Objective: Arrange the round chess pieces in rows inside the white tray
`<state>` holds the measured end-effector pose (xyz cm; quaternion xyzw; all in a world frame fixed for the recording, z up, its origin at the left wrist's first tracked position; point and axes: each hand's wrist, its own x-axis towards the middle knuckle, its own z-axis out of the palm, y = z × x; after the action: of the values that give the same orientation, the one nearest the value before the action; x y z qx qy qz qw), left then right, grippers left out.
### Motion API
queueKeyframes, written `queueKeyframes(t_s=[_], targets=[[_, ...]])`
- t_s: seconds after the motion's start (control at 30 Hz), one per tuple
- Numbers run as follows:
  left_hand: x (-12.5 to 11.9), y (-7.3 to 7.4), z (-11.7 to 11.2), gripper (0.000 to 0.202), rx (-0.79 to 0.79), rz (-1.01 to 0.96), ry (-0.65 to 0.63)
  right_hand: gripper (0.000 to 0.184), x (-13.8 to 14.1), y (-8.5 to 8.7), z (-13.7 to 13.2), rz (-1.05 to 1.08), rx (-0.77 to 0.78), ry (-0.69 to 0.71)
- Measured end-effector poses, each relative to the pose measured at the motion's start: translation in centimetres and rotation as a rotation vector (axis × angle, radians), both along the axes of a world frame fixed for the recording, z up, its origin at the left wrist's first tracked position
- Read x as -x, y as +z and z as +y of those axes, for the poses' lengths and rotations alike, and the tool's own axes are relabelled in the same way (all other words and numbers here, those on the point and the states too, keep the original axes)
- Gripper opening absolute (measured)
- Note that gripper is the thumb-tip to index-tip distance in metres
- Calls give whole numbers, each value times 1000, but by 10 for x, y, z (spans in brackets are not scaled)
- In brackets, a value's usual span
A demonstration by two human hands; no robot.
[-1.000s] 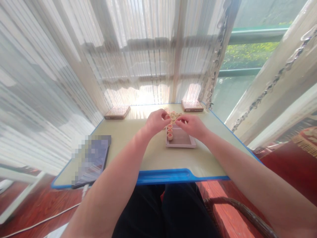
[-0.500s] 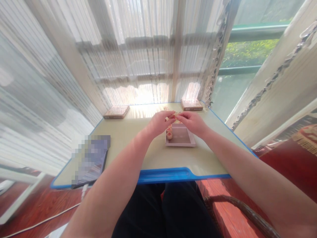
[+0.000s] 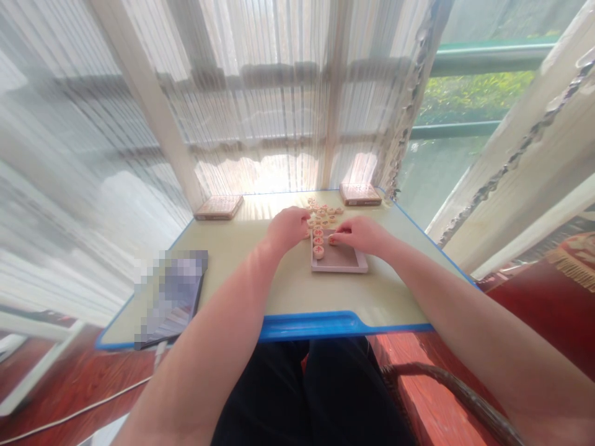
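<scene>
A shallow pinkish box tray lies on the table in front of me. Down its left side runs a column of round Chinese chess pieces with red characters. My right hand pinches another chess piece between thumb and fingers, inside the tray just right of that column. Beside the tray's far left corner is my left hand, close to the loose pieces; its fingers are curled down and mostly hidden. A heap of loose chess pieces spreads behind the tray.
Flat boxes stand at the table's back edge, one on the left and one on the right. A tablet with a cable lies at the left. The table has a blue rim; curtains hang behind it.
My hands, together above the tray's far edge before, have separated. The right hand has come down into the tray with a piece; the left has moved left, uncovering the loose pieces.
</scene>
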<state>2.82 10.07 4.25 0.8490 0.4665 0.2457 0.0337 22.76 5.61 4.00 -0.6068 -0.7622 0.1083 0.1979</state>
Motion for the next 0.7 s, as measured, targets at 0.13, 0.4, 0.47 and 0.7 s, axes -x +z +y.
queueKeyframes(t_s=[0.13,0.4,0.47,0.7], targets=[[1,-1,2,32,56,97,63,31,0,-1,1,-108,1,-18],[-5,0,-6,48,64,121,50,24,-1,1,-4,-128,4,81],[-6,0,-7,47,59,130,44,24,-2,3,-5,-132,18,138],[-8,2,-9,48,43,130,51,24,-2,10,-11,-121,137,203]])
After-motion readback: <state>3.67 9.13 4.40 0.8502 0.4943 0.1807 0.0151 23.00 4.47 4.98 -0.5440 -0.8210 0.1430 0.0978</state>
